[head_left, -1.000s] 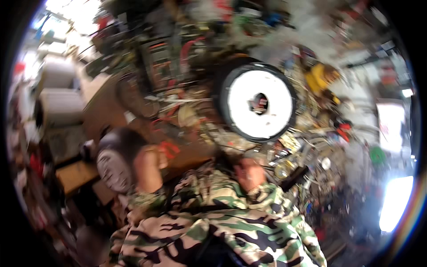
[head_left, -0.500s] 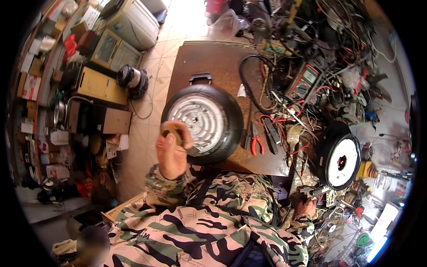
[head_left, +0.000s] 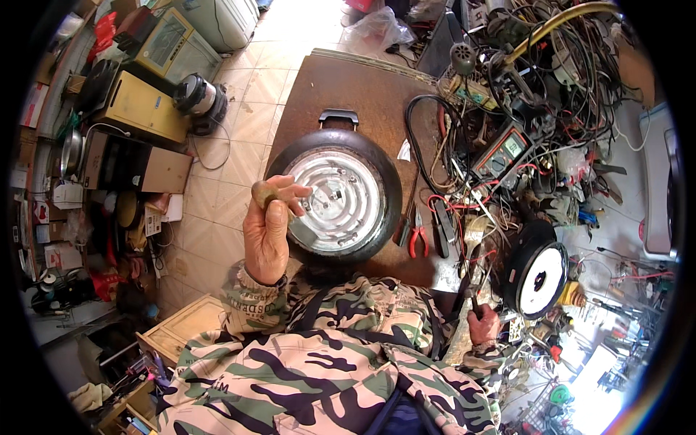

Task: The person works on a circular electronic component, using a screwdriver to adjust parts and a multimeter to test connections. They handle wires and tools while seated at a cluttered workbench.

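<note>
My left hand (head_left: 267, 243) is raised beside the near left rim of a round black pan-like appliance (head_left: 395, 199). A small round brownish piece (head_left: 263, 192) sits between its thumb and fingers; its exact kind is unclear. Silver metal with curved ridges (head_left: 339, 196) fills the appliance's middle, and a black handle (head_left: 339, 114) sticks out at its far side. My right hand (head_left: 484, 326), at the table's right, is closed round a thin dark tool (head_left: 474, 296), mostly hidden by the fingers. A brush with pale bristles (head_left: 475, 230) lies just beyond that hand.
Red-handled pliers (head_left: 418, 243) and a dark tool (head_left: 442, 228) lie on the brown table (head_left: 312, 87). Beyond them are a multimeter (head_left: 504, 154) and tangled cables. A black round part with a white disc (head_left: 542, 281) stands at right. Shelves and boxy appliances line the left.
My right hand has come up and inward from the clutter, now closed round the thin tool. My left hand has risen slightly, its fingers turned toward the appliance. The view has shifted a little.
</note>
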A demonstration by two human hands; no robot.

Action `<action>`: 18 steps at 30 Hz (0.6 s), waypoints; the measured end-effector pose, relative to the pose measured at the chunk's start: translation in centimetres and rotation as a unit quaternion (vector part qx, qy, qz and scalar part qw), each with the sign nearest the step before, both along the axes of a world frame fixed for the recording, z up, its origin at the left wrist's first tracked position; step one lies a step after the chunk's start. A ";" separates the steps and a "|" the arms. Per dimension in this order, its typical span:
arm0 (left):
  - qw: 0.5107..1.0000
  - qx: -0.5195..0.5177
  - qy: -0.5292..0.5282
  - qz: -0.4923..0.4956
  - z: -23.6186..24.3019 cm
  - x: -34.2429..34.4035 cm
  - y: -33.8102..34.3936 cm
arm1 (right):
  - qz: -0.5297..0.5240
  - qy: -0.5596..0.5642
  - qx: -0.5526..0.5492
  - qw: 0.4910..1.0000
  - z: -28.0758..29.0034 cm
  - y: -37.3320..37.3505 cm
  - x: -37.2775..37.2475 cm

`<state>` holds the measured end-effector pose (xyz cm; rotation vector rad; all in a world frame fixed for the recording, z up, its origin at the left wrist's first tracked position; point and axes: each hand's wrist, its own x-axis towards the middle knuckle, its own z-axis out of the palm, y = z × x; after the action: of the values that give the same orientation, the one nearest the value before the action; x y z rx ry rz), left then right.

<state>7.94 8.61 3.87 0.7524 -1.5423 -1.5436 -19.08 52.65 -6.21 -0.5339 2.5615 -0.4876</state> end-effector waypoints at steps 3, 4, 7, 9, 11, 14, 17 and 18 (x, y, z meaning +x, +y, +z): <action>0.997 0.061 0.003 0.038 0.4 -0.9 -0.5 | -0.012 -0.067 -0.104 0.992 -0.6 -5.2 1.2; 0.995 0.085 -0.001 0.052 0.5 -1.1 -0.7 | -0.001 -0.081 -0.112 0.990 -0.8 -6.8 1.2; 0.986 0.125 -0.007 0.109 1.0 -1.5 -1.3 | 0.022 -0.130 -0.151 0.980 -1.4 -10.1 1.4; 0.981 0.134 -0.008 0.142 0.4 -1.8 -1.7 | 0.040 -0.130 -0.139 0.981 -1.0 -11.9 1.3; 0.980 0.117 0.001 0.160 0.1 -2.0 -1.6 | 0.053 -0.129 -0.137 0.981 -1.4 -13.1 0.8; 0.974 0.140 -0.031 0.173 0.1 -1.8 -0.4 | 0.086 -0.114 -0.146 0.979 -3.5 -13.5 -0.2; 0.971 0.177 -0.026 0.157 -0.9 -1.6 1.5 | 0.093 -0.134 -0.123 0.979 -3.3 -14.6 -1.2; 0.971 0.173 -0.032 0.162 -1.4 -1.4 2.0 | 0.095 -0.138 -0.115 0.979 -2.9 -15.0 -1.5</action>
<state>6.57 10.60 2.47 1.1977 -1.1344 -1.5644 -20.63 37.64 -9.13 -0.7301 2.1789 -0.7372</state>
